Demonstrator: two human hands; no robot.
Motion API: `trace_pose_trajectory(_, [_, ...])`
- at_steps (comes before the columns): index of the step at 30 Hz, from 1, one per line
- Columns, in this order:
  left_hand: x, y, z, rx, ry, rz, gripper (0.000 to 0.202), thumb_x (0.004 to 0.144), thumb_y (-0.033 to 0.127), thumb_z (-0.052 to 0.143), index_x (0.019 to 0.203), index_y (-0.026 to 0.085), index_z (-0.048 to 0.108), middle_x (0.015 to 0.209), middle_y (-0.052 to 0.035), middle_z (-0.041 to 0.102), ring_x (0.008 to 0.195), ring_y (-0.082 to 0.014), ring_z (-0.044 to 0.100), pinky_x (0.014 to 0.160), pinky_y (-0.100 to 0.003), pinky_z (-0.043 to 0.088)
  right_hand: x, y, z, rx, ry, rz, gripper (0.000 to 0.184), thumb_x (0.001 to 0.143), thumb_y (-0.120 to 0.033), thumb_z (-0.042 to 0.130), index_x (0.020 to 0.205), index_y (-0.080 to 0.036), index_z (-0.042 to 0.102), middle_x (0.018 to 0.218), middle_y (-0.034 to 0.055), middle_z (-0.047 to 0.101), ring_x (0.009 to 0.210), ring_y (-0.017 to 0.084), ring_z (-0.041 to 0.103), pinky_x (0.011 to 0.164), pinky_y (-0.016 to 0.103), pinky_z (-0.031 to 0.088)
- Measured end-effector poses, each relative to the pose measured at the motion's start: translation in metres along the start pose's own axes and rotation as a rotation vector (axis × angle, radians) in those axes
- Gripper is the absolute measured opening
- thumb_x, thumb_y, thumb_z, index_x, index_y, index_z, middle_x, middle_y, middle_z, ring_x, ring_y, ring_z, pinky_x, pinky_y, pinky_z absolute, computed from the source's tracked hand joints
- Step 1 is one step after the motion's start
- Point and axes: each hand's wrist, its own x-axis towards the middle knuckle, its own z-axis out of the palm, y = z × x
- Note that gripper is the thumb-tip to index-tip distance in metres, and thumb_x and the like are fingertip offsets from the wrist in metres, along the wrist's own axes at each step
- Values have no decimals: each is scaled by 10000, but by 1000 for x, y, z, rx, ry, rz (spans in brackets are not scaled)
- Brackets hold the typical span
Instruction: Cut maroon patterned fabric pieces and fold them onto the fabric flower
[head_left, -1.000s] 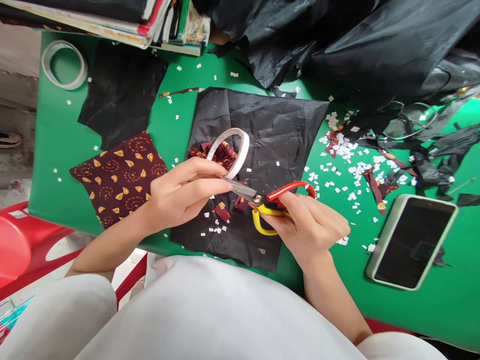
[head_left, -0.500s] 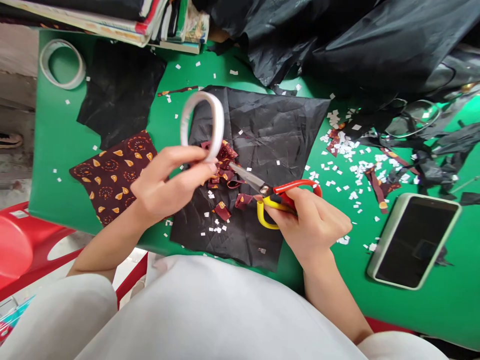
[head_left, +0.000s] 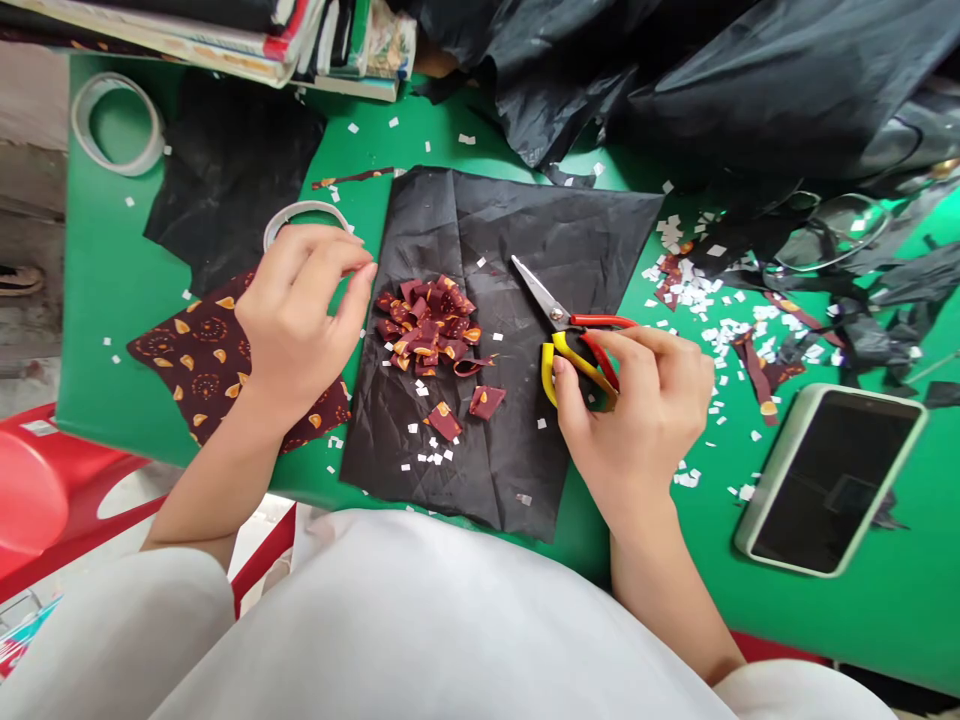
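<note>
My left hand [head_left: 304, 315] is over the dark red patterned cloth [head_left: 199, 360], thumb and fingertips drawn close together. Whatever may be between them is too small to make out. A white tape roll [head_left: 304, 209] shows partly behind its knuckles. My right hand [head_left: 637, 410] has its thumb and fingers on the red and yellow handles of a pair of scissors [head_left: 559, 318], blades pointing up and left. Between the hands, a ruffled bunch of dark red cloth pieces [head_left: 427, 325] sits on a black sheet [head_left: 525, 230]. Two small loose cloth pieces [head_left: 487, 402] lie below it.
Another tape roll [head_left: 118, 165] is at the upper left near a black piece [head_left: 225, 180]. Books [head_left: 360, 50] stand at the back. White paper bits [head_left: 694, 290], black scraps [head_left: 862, 330] and a phone [head_left: 832, 480] are on the right of the green table [head_left: 810, 625].
My left hand has moved left and the tape roll went from upright in its fingers to behind the hand. The scissors have shifted right and up, away from the cloth bunch.
</note>
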Motion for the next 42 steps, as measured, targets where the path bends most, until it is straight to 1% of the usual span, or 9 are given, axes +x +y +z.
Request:
trace_pose_trajectory(3, [0, 9, -1, -27, -25, 98, 106, 790, 121, 613, 853, 203, 637, 784, -5, 678, 749, -135, 645, 667, -247, 528, -1, -6, -2, 110, -11, -164, 229, 759, -270, 649, 961, -204, 565, 883, 85, 630, 817, 220, 572, 713, 363, 442])
trace_pose_trajectory(7, [-5, 16, 2, -68, -36, 103, 92, 778, 112, 621, 827, 186, 642, 776, 7, 685, 709, -104, 640, 621, -195, 506, -4, -17, 1, 206, -189, -400, 246, 764, -385, 638, 894, -185, 577, 779, 37, 632, 737, 171, 533, 664, 314, 411])
trace_pose_trajectory(10, [-7, 19, 2, -121, -51, 77, 86, 801, 125, 601, 821, 193, 648, 765, 20, 685, 707, -90, 639, 640, -180, 498, -6, -23, 4, 128, -260, -458, 200, 797, -350, 606, 883, -170, 595, 786, 35, 640, 738, 168, 521, 643, 311, 362])
trace_pose_trajectory(16, [-5, 27, -1, -372, -120, -66, 62, 771, 132, 638, 790, 191, 650, 757, 30, 686, 735, -93, 649, 682, -191, 524, -6, -22, 7, 128, -213, -467, 76, 787, -171, 613, 860, -171, 594, 736, 10, 661, 653, 136, 511, 584, 278, 363])
trace_pose_trajectory(23, [-3, 67, -11, -859, -391, -470, 65, 730, 124, 668, 772, 172, 654, 740, 20, 700, 672, -104, 667, 623, -196, 575, -11, -27, 2, 418, -71, -80, 172, 769, -74, 607, 900, -182, 583, 758, 1, 684, 599, 89, 583, 600, 218, 496])
trace_pose_trajectory(26, [-8, 80, -10, -1053, -512, -570, 49, 752, 135, 649, 792, 161, 654, 737, 14, 702, 650, -97, 673, 604, -181, 580, -12, -33, -3, 640, -110, 198, 171, 765, -107, 628, 909, -191, 593, 793, -7, 679, 586, 80, 613, 564, 198, 521])
trace_pose_trajectory(30, [-19, 82, -3, -1189, -549, -675, 36, 748, 153, 661, 783, 148, 651, 708, 5, 697, 648, -103, 684, 605, -172, 578, -11, -41, -7, 967, -215, 462, 163, 755, -151, 653, 905, -199, 614, 851, -5, 677, 596, 75, 629, 549, 187, 540])
trace_pose_trajectory(38, [-27, 76, -1, -1214, -573, -753, 53, 761, 175, 659, 787, 139, 633, 722, -5, 683, 667, -111, 687, 617, -181, 577, -13, -44, -7, 1155, -277, 610, 79, 746, -142, 653, 795, -203, 649, 765, -16, 676, 564, 69, 604, 530, 184, 531])
trace_pose_trajectory(42, [-28, 75, 1, -1212, -572, -618, 23, 796, 132, 606, 792, 143, 626, 798, -9, 656, 656, -78, 657, 617, -183, 573, -14, -44, -7, 1136, -225, 597, 94, 747, -130, 652, 791, -213, 658, 768, -23, 677, 632, 73, 619, 591, 185, 535])
